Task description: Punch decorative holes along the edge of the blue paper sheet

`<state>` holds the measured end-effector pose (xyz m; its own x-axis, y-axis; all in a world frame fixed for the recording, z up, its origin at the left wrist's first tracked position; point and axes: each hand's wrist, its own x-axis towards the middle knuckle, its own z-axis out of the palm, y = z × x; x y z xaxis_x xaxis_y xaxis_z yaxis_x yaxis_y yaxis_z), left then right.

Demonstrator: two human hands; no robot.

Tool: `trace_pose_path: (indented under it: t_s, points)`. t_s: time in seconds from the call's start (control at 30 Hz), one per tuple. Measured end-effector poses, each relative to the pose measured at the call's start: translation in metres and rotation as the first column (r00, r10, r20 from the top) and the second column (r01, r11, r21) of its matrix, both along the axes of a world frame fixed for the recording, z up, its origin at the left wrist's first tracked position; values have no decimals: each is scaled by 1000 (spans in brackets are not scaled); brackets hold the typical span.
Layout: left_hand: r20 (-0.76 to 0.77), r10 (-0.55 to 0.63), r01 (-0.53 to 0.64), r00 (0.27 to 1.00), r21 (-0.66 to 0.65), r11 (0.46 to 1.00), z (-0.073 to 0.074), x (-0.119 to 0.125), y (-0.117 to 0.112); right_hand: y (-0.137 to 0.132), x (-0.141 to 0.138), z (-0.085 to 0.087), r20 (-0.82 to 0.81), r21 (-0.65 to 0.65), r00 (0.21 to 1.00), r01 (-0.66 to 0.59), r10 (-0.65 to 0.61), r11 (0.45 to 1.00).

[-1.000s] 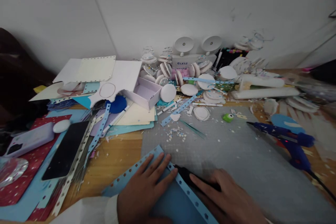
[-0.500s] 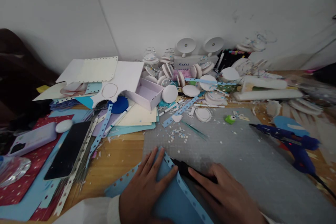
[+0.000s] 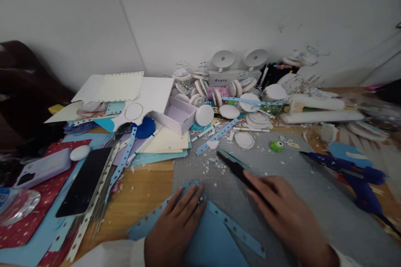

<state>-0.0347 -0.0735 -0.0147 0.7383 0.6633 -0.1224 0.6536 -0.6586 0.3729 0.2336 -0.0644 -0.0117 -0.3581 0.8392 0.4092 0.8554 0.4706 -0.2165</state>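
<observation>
Blue sheet (image 3: 213,238): right in front of you, under your left hand (image 3: 177,225), lying partly over the wooden desk (image 3: 138,187) and partly over the gray cutting mat (image 3: 300,183).
Left hand: fingers extended and laid flat near the sheet's far corner, grasping nothing. Firm, even pressure should stop the paper from skating.
Punched strip (image 3: 242,235): its near end angles away from the sheet, its far end sits by your left fingertips; whether the two join there is hidden.
Right hand (image 3: 288,212): wrapped around the black cutter (image 3: 234,169), which points away from you, clear of the sheet. Its tip is too blurred to show a blade.
Finger safety: tuck your left fingertips back from the edge before bringing the cutter near.
Cutting surface: make any stroke over the mat, and brush the paper bits (image 3: 213,164) aside.
</observation>
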Motion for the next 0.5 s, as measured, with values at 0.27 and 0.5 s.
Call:
trace_pose_path:
  t_s: [0.27,0.5]
  points:
    - [557,550,-419,622,-356,835,15,-6,-1,-1,87,-3,222,98,920,310,-324,946]
    - [600,785,-238,157,-748,619,32,0,16,-37,19,0,-89,-78,995,40,-47,996]
